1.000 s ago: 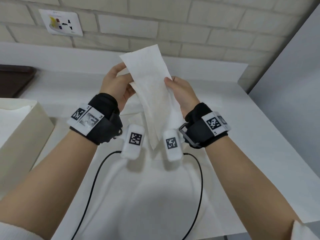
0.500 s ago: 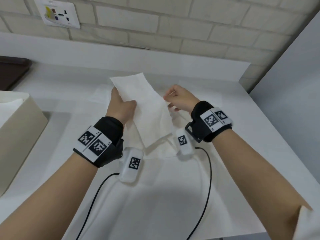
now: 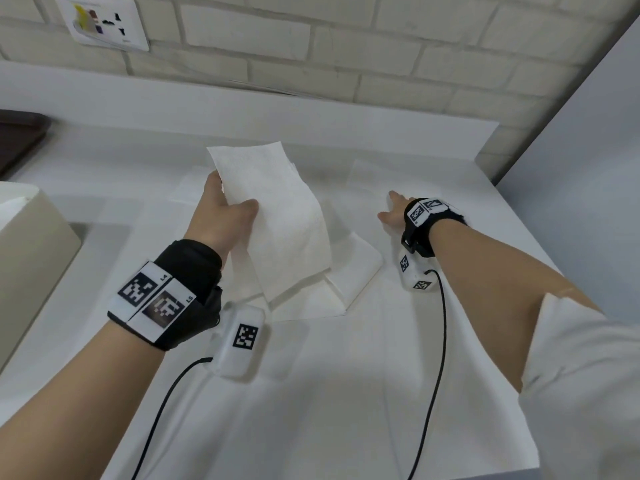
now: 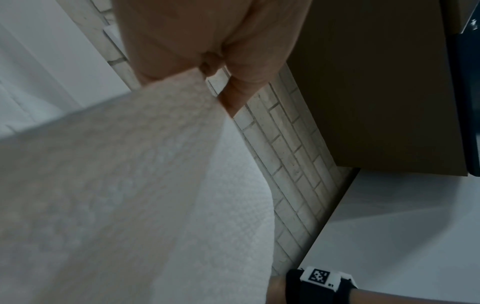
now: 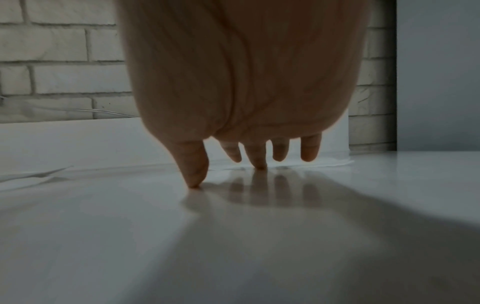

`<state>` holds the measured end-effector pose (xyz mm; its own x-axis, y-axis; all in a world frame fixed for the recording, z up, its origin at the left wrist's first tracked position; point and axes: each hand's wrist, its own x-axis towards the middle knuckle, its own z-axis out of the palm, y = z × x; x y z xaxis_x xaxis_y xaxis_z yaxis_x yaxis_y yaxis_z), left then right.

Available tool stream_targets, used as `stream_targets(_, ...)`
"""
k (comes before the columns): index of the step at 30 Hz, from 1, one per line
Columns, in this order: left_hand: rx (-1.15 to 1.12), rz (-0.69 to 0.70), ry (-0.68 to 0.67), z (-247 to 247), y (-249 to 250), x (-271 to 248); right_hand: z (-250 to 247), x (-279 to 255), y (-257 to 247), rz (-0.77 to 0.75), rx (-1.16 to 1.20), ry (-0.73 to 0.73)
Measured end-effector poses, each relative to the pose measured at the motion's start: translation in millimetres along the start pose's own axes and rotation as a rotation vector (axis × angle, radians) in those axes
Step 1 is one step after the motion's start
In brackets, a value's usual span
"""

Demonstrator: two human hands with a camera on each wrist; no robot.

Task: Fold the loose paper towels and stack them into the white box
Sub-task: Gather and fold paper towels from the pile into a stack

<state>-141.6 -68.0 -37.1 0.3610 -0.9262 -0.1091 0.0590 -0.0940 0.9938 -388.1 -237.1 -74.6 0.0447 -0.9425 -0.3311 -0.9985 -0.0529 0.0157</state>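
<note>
My left hand pinches a folded white paper towel by its left edge and holds it above the counter; in the left wrist view the towel hangs from thumb and fingers. Under it lie loose folded towels. My right hand reaches out to the right, fingers spread and straight, tips touching the counter at the near edge of a flat towel. The white box stands at the far left, a white towel inside it.
A white cloth covers the near counter. A brick wall with a socket plate runs behind. A dark tray sits at the back left. A grey panel bounds the right side. Cables trail from both wrists.
My right hand let go of the folded towel and moved right to the counter. My left hand alone now holds the towel, lowered from in front of the wall.
</note>
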Motion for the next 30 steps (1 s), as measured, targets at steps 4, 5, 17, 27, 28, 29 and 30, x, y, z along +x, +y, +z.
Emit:
stream_targets(4, -0.011, 0.004, -0.003, -1.2, -1.5, 1.3, 0.5, 0.8, 0.1, 0.008, -0.036, 0.028)
stream_targets(5, -0.012, 0.003, -0.006, -1.4, -2.2, 1.5, 0.4, -0.1, -1.4, 0.013, -0.046, 0.023)
stream_targets(17, -0.042, -0.049, -0.002, -0.4, -15.1, 1.7, 14.8, -15.4, -25.6, -0.088, 0.093, 0.055)
stream_targets(27, -0.042, 0.112, -0.032, 2.6, -9.9, -7.5, 2.5, -47.0, -33.8, -0.091, 0.146, 0.237)
stream_targets(28, -0.049, 0.12, -0.028, 1.6, -10.2, -7.3, -4.1, -49.2, -34.7, -0.075, 0.248, 0.279)
stream_targets(29, -0.057, 0.129, -0.023, 0.8, -10.7, -6.7, -10.6, -51.6, -35.7, -0.059, 0.374, 0.328)
stream_targets(30, -0.056, 0.14, -0.02, -0.2, -11.2, -6.0, -17.0, -54.7, -37.2, -0.046, 0.514, 0.373)
